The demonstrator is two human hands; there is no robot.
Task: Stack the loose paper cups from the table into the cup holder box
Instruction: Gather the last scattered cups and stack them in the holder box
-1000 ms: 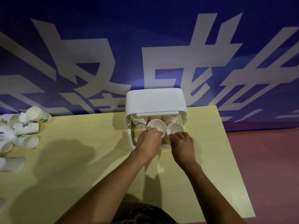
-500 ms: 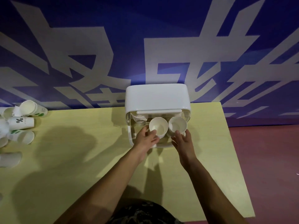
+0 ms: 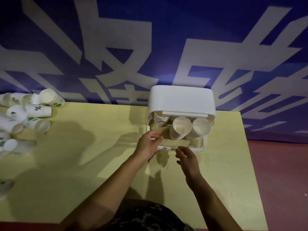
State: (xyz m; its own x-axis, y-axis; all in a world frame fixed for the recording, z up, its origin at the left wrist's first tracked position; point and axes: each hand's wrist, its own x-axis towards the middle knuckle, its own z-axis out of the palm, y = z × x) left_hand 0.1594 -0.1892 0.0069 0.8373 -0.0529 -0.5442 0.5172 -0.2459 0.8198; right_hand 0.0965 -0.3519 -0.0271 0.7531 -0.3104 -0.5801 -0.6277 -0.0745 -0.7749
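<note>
The box stands at the far edge of the table, with two cup stacks leaning out of its open front. The left hand touches the front rim with curled fingers and holds no cup. The right hand is open and empty, just before the box. Loose cups lie far left.

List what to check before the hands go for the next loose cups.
1. Left hand free: cannot tell, its fingers curl at the cup holder box front edge.
2. Right hand free: ok, open and empty.
3. Two cup stacks seated in the box: ok, mouths facing out.
4. Loose cups left to collect: ok, a pile on the table's left end.
5. Path to the pile clear: ok.
</note>
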